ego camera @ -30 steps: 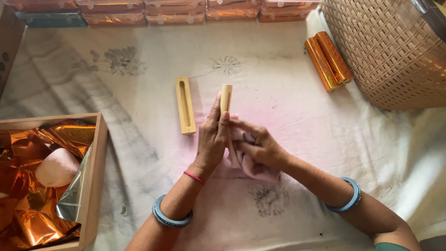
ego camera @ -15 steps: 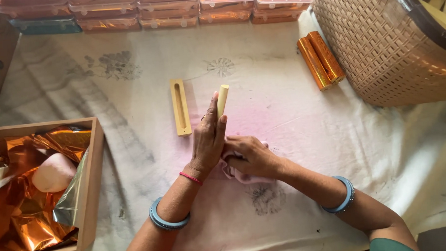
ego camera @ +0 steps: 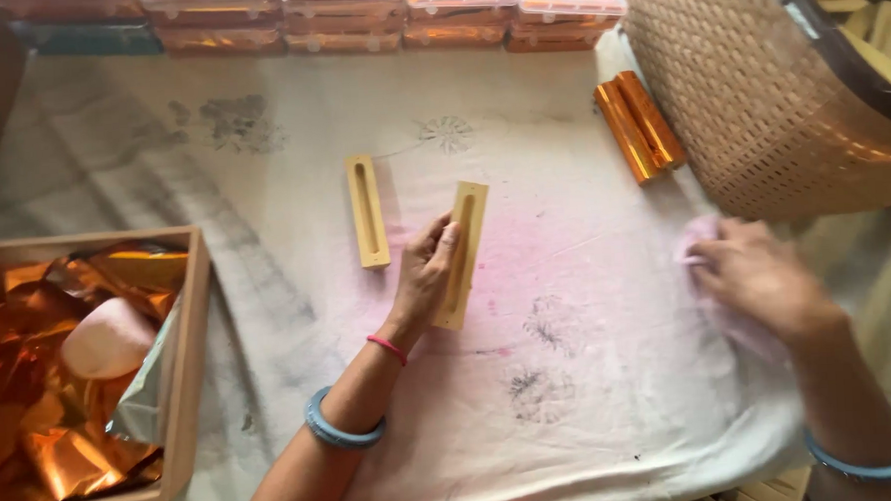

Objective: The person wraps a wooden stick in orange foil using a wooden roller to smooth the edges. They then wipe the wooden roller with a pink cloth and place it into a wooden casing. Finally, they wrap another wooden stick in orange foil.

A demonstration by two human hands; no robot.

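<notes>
On the cloth-covered table, seen from above:

Left hand: lies on the near wooden mould half, fingers curled over its left edge and thumb on its face, so the grip is clamped on that piece.

Near wooden mould half: a pale yellow bar with a long groove, flat on the white cloth near the middle, tilted a little to the right, over a pink-stained patch.

Second mould half: the same kind of grooved bar, just left of the first, lying apart from it and untouched.

Right hand: well to the right, blurred, its fingers closed over a pink cloth that peeks out at the fingertips and under the palm.

Wrists: a blue bangle on each, and a thin red band on the left.

Woven basket: at the upper right, just beyond the right hand, with pale sticks showing inside at the corner.

Copper-foil bars: two wrapped sticks side by side, touching, just left of the basket.

Wooden tray: at the left edge, filled with crumpled copper foil sheets and one pale pink lump.

Plastic boxes: a row along the far edge of the table, with orange contents showing through.
</notes>
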